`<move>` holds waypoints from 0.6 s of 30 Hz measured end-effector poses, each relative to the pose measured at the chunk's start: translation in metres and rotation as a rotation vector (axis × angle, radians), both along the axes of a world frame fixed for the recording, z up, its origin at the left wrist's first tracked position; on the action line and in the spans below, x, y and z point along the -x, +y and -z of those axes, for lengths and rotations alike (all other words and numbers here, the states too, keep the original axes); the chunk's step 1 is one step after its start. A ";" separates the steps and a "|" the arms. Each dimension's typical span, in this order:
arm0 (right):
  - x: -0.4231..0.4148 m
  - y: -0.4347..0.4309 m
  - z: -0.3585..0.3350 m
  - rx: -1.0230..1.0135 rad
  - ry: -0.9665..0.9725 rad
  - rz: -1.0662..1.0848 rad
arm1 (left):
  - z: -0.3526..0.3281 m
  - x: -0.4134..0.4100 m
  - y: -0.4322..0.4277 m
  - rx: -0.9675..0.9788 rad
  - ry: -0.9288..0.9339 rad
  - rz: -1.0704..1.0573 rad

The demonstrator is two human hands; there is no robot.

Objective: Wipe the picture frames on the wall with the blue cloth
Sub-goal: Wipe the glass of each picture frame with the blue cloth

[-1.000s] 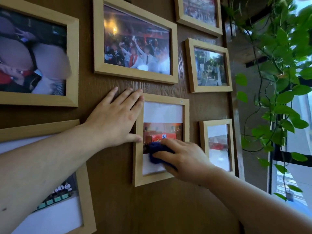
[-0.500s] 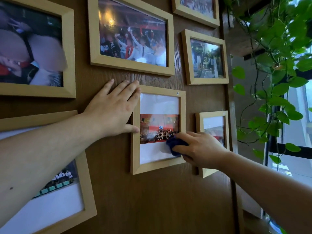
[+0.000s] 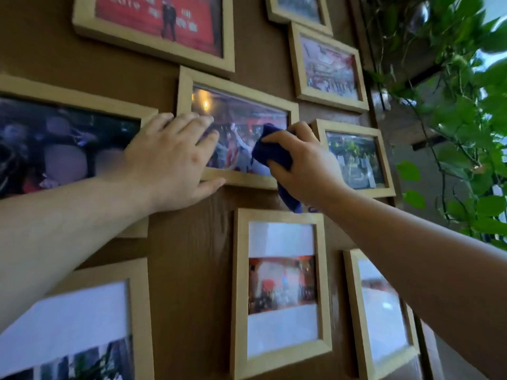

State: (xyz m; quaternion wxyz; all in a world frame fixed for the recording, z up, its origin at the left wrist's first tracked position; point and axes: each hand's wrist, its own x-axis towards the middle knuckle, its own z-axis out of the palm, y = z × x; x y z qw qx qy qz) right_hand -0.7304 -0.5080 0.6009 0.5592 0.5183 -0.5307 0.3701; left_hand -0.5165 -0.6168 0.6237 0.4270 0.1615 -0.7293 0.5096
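Observation:
Several light wooden picture frames hang on a brown wood-grain wall. My right hand (image 3: 301, 165) grips the dark blue cloth (image 3: 271, 154) and presses it on the glass of the wide middle frame (image 3: 247, 86), at its lower right. A tail of the cloth hangs down past that frame's bottom edge. My left hand (image 3: 170, 160) lies flat with fingers spread over the same frame's left side and lower left corner, thumb under the bottom rail. Below it hangs the smaller upright frame (image 3: 279, 215).
A large frame (image 3: 82, 97) sits under my left forearm, with others above (image 3: 153, 42), to the right (image 3: 354, 127) and lower down (image 3: 140, 297). A leafy green trailing plant (image 3: 461, 111) hangs close on the right, by a bright window.
Both hands have moved up from the small upright frame to the wide frame above it. The cloth now rests on that upper frame's glass, and the view has tilted upward.

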 end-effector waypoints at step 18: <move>0.000 -0.036 -0.075 0.099 0.075 0.175 | -0.031 -0.006 -0.027 -0.147 0.129 -0.118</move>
